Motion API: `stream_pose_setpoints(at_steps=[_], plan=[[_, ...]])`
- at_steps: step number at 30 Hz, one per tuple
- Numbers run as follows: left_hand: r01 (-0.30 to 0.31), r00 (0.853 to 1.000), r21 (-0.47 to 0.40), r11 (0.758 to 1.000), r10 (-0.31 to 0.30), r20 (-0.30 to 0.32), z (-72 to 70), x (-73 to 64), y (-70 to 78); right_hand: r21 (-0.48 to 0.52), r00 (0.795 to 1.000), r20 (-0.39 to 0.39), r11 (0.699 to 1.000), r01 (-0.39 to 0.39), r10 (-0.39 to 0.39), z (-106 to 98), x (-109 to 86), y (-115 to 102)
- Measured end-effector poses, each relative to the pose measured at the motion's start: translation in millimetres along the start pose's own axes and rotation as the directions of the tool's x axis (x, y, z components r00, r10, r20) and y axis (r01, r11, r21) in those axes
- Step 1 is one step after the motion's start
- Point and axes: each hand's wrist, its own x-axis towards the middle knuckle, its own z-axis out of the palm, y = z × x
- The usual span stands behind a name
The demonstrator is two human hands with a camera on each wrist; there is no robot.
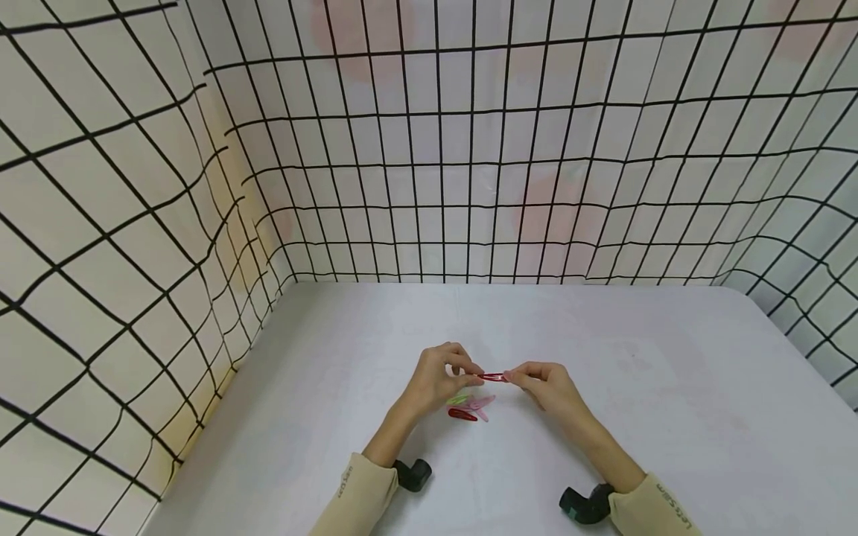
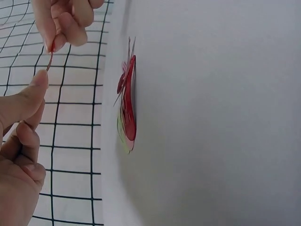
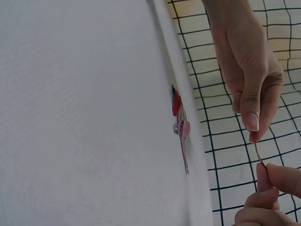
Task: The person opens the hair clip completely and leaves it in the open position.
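A red snap hair clip point(image 1: 494, 377) is stretched between both hands, above the table. My left hand point(image 1: 437, 376) pinches one end of it between thumb and fingers. At its other end, the thumb and index finger of my right hand point(image 1: 546, 387) pinch it. Just below the hands, a small pile of hair clips lies on the table: a red clip point(image 1: 462, 415), a yellow-green clip point(image 1: 458, 400) and pink clips point(image 1: 477, 404). In the left wrist view the held clip point(image 2: 50, 60) shows edge-on, as a thin curved strip.
The white table point(image 1: 322, 417) is bordered at the back and sides by a black wire grid point(image 1: 436, 164) with pale cloth behind it. Dark curved devices are worn at the left wrist point(image 1: 413, 474) and the right wrist point(image 1: 585, 505), by the beige sleeves.
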Motion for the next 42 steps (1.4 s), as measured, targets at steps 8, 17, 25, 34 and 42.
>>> stream_pose_setpoints(at_steps=[8,17,25,34,42], plan=[[0.016,0.997,-0.027,1.000,-0.018,-0.069,-0.8,0.2,1.0,-0.086,0.996,-0.015,0.993,0.086,-0.088,-0.5,-2.0,-0.3],[0.038,0.996,-0.034,0.999,-0.041,-0.085,-3.2,2.0,2.6,-0.117,0.983,-0.045,0.978,0.173,-0.180,0.5,-4.2,1.9],[0.039,0.996,-0.079,0.996,-0.045,-0.077,-4.4,2.5,5.2,-0.085,0.973,-0.055,0.972,0.217,-0.222,1.6,-3.9,1.5],[0.040,0.996,-0.116,0.992,-0.048,-0.070,-5.6,1.9,5.9,-0.010,0.960,-0.016,0.960,0.279,-0.279,1.3,-4.3,1.9],[0.049,0.997,-0.173,0.984,-0.059,-0.055,-7.8,1.2,7.4,-0.044,0.904,-0.047,0.905,0.423,-0.425,2.7,-3.9,1.9]])
